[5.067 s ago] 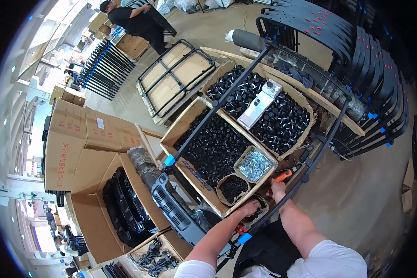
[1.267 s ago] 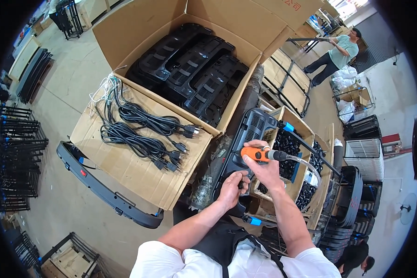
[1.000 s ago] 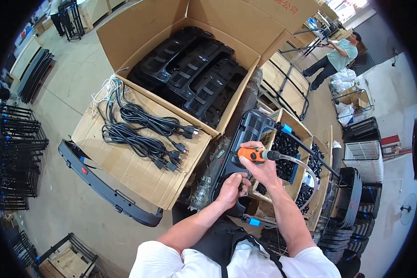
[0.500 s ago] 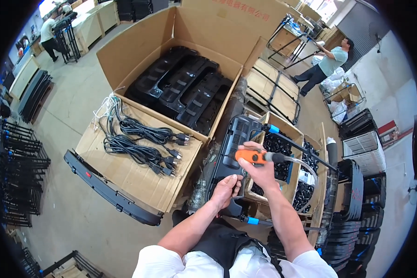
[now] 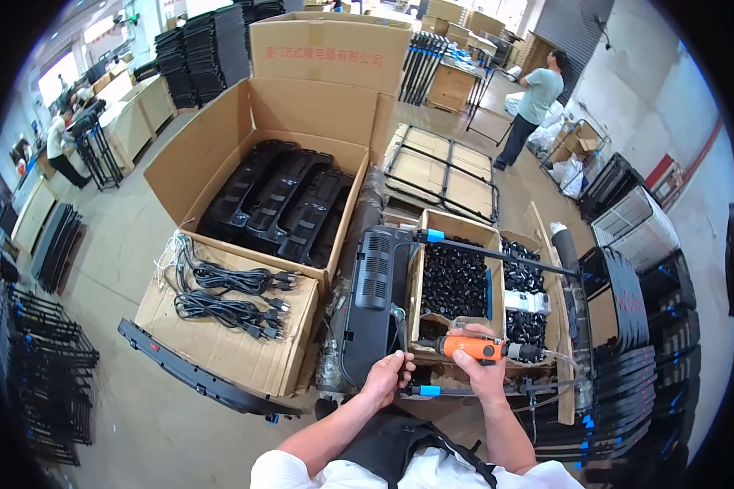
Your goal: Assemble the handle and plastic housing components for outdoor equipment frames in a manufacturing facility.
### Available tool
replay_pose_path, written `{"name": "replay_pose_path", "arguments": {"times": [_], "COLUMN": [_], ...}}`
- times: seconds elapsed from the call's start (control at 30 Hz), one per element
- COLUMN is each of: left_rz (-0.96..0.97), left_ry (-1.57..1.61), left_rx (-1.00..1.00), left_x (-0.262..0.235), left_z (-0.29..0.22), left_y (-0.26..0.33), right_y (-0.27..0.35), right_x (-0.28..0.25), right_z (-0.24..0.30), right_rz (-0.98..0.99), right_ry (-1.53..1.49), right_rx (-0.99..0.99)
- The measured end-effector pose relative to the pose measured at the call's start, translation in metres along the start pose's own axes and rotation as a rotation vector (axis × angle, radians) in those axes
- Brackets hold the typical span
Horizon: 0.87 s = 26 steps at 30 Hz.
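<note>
My right hand point(image 5: 483, 371) is wrapped around an orange power screwdriver point(image 5: 458, 348) with a hose at its back end. The tool lies level, its front pointing left toward a black plastic housing point(image 5: 359, 330) with vent slots. At the housing's lower right edge, my left hand point(image 5: 386, 381) has its fingertips pinched together; what they hold, if anything, is too small to make out. A black tube frame point(image 5: 506, 256) with blue bands reaches right from the housing, over open wooden boxes.
Small black parts point(image 5: 455, 277) fill the wooden boxes point(image 5: 417, 285). Coiled power cords point(image 5: 220, 306) lie on cardboard point(image 5: 171, 334) at left. Behind stands a large carton point(image 5: 189, 155) of black plastic panels point(image 5: 273, 200). A person point(image 5: 537, 102) stands at the far right.
My right hand has brought the screwdriver down and toward me, away from above the housing. My left hand stays pinched at the housing's edge. The view has shifted.
</note>
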<state>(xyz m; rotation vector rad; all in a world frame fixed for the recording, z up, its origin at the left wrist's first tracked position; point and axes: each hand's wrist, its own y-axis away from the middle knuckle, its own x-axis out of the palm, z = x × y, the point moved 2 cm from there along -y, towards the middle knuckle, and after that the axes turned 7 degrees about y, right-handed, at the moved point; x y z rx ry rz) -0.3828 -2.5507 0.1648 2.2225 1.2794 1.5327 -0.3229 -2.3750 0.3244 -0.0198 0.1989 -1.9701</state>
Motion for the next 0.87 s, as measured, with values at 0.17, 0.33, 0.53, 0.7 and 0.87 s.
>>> {"name": "replay_pose_path", "arguments": {"times": [0.17,0.33,0.53,0.7,0.87], "left_rz": [0.047,0.047,0.01,-0.021,-0.025], "left_ry": [0.011,0.054,0.092,0.303,0.47], "left_rx": [-0.003,-0.055,-0.016,-0.031,-0.032], "left_x": [-0.002,0.02,0.018,0.012,0.002], "left_z": [0.027,0.029,0.044,0.057,0.077], "left_y": [0.011,0.027,0.03,0.033,0.039], "right_y": [0.032,0.055,0.061,0.071,0.084], "right_x": [-0.025,-0.04,-0.048,-0.049,-0.045], "right_z": [-0.006,-0.013,-0.014,-0.019,-0.028], "right_rz": [-0.025,-0.059,0.013,0.077,0.203], "right_ry": [0.008,-0.017,0.001,-0.016,-0.034], "right_rx": [0.07,0.098,0.049,0.053,0.074]}}
